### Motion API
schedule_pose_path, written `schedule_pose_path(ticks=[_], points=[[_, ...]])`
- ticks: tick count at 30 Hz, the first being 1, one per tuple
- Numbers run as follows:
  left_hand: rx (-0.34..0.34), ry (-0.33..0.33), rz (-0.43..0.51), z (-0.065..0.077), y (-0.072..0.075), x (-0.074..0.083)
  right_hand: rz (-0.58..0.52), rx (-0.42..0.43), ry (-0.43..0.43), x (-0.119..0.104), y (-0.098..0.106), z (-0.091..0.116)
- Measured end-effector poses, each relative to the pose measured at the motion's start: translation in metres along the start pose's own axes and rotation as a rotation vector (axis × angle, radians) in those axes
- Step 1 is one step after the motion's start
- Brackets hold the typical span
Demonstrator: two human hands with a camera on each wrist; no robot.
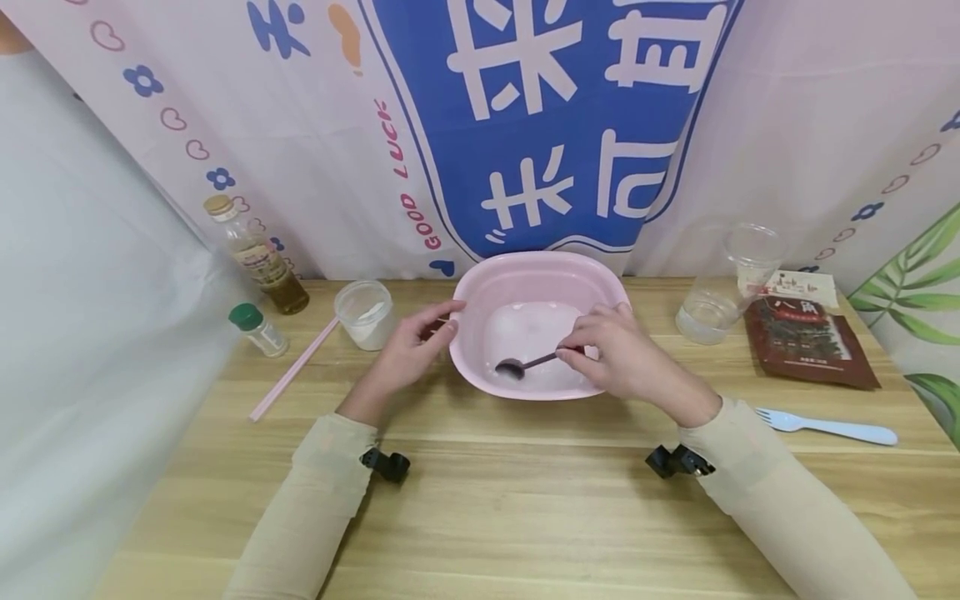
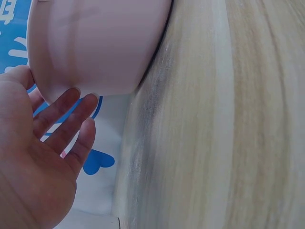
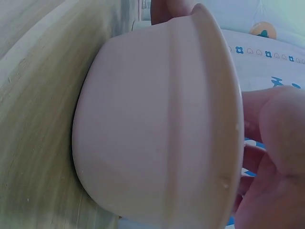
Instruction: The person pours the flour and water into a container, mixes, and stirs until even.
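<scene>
A pink basin stands upright on the table, close to the backdrop. My right hand pinches the handle of a small dark spoon and holds it over the inside of the basin, its bowl toward the left. In the right wrist view, the basin's outer wall hides the spoon, with part of the right hand beyond the rim. My left hand holds the basin's left rim. Seen from the left wrist, its thumb lies at the rim and the slightly bent fingers reach the outer wall.
At left are an oil bottle, a green-capped shaker, pink chopsticks and a tub of white powder. On the right stand a clear cup of liquid, a brown spice packet and a pale blue fork.
</scene>
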State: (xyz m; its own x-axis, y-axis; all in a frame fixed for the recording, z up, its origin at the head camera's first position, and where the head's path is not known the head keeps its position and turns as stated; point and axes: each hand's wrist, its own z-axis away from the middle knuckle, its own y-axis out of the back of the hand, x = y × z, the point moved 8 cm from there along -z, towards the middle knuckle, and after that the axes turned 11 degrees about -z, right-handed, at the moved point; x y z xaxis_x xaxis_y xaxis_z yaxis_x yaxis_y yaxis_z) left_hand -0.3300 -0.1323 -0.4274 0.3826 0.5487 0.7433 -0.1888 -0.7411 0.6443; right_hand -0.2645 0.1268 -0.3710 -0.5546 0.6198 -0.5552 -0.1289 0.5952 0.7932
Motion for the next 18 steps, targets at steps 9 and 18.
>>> schedule_pose_path(ticks=[9,18], points=[[-0.007,-0.005,0.021,0.0,-0.001,-0.001,0.092,0.205,0.03,0.009,0.02,-0.002],[-0.012,0.013,0.01,-0.001,-0.001,-0.001,0.175,0.247,-0.133,0.036,0.031,-0.014]])
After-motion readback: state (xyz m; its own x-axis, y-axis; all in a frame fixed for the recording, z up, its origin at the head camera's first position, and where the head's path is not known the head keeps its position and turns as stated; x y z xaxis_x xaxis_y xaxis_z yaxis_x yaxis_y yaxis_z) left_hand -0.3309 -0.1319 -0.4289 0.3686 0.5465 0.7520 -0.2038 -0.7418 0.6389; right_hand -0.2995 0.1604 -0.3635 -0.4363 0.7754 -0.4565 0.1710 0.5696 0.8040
